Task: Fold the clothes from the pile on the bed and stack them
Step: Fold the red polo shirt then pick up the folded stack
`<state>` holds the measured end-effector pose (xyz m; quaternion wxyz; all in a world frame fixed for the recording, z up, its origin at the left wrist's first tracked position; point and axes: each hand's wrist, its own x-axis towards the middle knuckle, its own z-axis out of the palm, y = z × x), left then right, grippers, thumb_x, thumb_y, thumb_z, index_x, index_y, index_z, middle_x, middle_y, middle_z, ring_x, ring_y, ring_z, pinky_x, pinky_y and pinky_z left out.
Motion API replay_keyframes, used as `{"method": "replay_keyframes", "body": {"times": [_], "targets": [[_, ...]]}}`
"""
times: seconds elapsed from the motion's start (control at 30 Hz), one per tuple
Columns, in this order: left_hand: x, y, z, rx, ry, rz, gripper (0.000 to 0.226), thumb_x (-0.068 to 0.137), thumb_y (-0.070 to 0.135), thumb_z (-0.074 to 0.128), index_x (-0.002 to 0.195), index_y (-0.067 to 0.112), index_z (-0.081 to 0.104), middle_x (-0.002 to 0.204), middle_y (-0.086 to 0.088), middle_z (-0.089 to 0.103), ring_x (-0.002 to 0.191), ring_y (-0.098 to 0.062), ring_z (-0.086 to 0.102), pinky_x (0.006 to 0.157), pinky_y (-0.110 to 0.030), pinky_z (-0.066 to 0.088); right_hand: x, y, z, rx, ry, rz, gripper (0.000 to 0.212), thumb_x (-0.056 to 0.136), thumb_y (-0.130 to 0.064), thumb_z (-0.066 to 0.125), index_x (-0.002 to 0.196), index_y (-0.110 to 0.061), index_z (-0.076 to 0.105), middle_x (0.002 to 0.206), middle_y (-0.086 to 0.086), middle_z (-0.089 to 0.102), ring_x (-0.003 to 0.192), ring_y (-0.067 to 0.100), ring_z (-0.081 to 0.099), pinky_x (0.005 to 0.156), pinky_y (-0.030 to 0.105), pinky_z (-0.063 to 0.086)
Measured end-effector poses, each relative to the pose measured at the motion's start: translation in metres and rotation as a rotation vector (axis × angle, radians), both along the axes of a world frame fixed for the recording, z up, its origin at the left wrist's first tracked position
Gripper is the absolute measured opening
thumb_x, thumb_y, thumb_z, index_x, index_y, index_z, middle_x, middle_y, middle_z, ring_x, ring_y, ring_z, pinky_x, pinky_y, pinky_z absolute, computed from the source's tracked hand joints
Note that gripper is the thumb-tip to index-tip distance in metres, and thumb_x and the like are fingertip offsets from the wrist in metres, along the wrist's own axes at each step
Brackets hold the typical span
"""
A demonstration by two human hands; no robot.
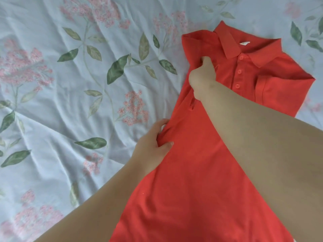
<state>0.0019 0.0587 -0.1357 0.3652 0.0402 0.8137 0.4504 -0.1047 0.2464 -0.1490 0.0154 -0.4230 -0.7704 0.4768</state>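
starting at the left, what lies there?

– only the pale blue bedsheet printed with pink blossoms and green leaves (52,105), rumpled. no pile of clothes and no stack shows in this view.

and moving in from there?

– the left hand (153,139), fingers and thumb curled and clamped on the side edge of the red knitted polo shirt (192,180), partway down its length. the fabric bunches inside the grip.

where does the shirt lie?

– front up on the sheet, right of the middle, its ribbed red collar (230,48) away from the person and its hem running out of the bottom of the view.

and the other hand?

– the right hand (202,77) reaches across the shirt and pinches the shoulder on the same side as the left hand. its thumb is up and its fingers are hidden in the cloth. that shoulder looks lifted off the sheet.

farther right?

– the other short red sleeve (272,91) already lies turned in over the chest, beside the buttoned placket (238,72).

so which step is this?

– i judge it the second lengthwise fold: one side is in, this side is gripped and raised. the next move calls for both hands to carry the edge across together, keeping the fold line straight from shoulder to hem, then to lay it flat and smooth it before the hem goes up toward the collar.
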Motion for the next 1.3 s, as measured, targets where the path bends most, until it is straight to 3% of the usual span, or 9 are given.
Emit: {"method": "replay_keyframes", "body": {"times": [0.13,0.3,0.4,0.57,0.73,0.87,1.0,1.13,1.3], "targets": [[0.029,0.038,0.013,0.076,-0.022,-0.218,0.067,0.088,0.021,0.060,0.142,0.045,0.028,0.127,0.034,0.038,0.111,0.014,0.039,0.083,0.008,0.023,0.029,0.046,0.025,-0.613,0.205,-0.269,0.058,0.079,0.017,0.020,0.112,-0.019,0.051,0.076,0.002,0.052,0.062,0.017,0.050,0.057,0.026,0.045],[0.070,0.105,0.022,0.079,0.029,-0.391,0.067,0.090,0.027,0.057,0.145,0.043,0.022,0.143,0.008,0.045,0.129,-0.012,0.041,0.096,-0.010,0.026,0.089,0.121,0.051,-1.017,0.415,-0.394,0.030,0.080,-0.008,0.044,0.104,-0.012,0.061,0.092,0.007,0.065,0.083,0.022,0.063,0.091,0.035,0.050],[0.095,0.146,0.019,0.043,0.023,-0.427,0.065,0.090,0.031,0.055,0.143,0.048,0.022,0.126,0.005,0.059,0.114,-0.016,0.053,0.088,-0.016,0.036,0.120,0.164,0.056,-0.939,0.356,-0.416,0.027,0.087,-0.034,0.063,0.103,-0.014,0.068,0.098,0.006,0.074,0.091,0.019,0.071,0.079,0.037,0.058],[0.133,0.181,-0.001,-0.231,0.117,-0.542,0.067,0.091,0.027,0.052,0.147,0.037,0.014,0.123,-0.003,0.050,0.107,-0.027,0.056,0.087,-0.037,0.045,0.166,0.202,0.026,-0.701,0.051,-0.439,0.034,0.095,-0.030,0.053,0.128,-0.021,0.051,0.101,-0.004,0.065,0.082,0.011,0.064,0.067,0.025,0.053],[0.158,0.161,-0.005,-0.330,0.233,-0.528,0.049,0.087,0.028,0.055,0.132,0.029,0.036,0.118,0.005,0.047,0.106,-0.018,0.054,0.084,-0.035,0.047,0.188,0.189,0.017,-0.702,-0.003,-0.232,0.014,0.087,-0.027,0.065,0.093,-0.016,0.062,0.082,0.001,0.070,0.066,0.014,0.066,0.061,0.022,0.053],[0.161,0.142,0.002,-0.593,0.469,-0.684,0.029,0.093,0.035,0.043,0.120,0.027,0.046,0.111,0.006,0.052,0.104,-0.018,0.053,0.081,-0.031,0.039,0.193,0.189,0.021,-0.523,0.046,-0.313,0.006,0.089,-0.010,0.061,0.084,-0.011,0.058,0.091,0.010,0.057,0.074,0.020,0.055,0.077,0.039,0.053],[0.164,0.149,0.016,-0.367,0.388,-0.600,0.027,0.095,0.037,0.041,0.118,0.025,0.049,0.109,0.004,0.052,0.103,-0.021,0.055,0.078,-0.037,0.047,0.204,0.206,0.024,-0.172,0.151,-0.421,0.022,0.092,-0.012,0.052,0.110,-0.002,0.061,0.092,0.003,0.056,0.086,0.015,0.050,0.078,0.026,0.045],[0.186,0.167,0.017,-0.389,0.330,-0.814,0.038,0.093,0.037,0.047,0.129,0.026,0.041,0.118,0.001,0.051,0.109,-0.024,0.053,0.081,-0.036,0.044,0.229,0.205,0.016,-0.346,0.012,-0.351,0.038,0.090,-0.020,0.059,0.122,0.000,0.056,0.116,0.014,0.062,0.101,0.024,0.061,0.093,0.035,0.049],[0.178,0.138,0.017,-0.484,0.627,-0.939,0.049,0.087,0.049,0.051,0.129,0.025,0.043,0.125,0.005,0.051,0.116,-0.022,0.050,0.094,-0.035,0.036,0.288,0.158,0.010,-0.279,0.049,-0.432,0.029,0.081,-0.024,0.068,0.102,-0.012,0.052,0.085,-0.002,0.059,0.082,0.018,0.061,0.076,0.029,0.051]]}}
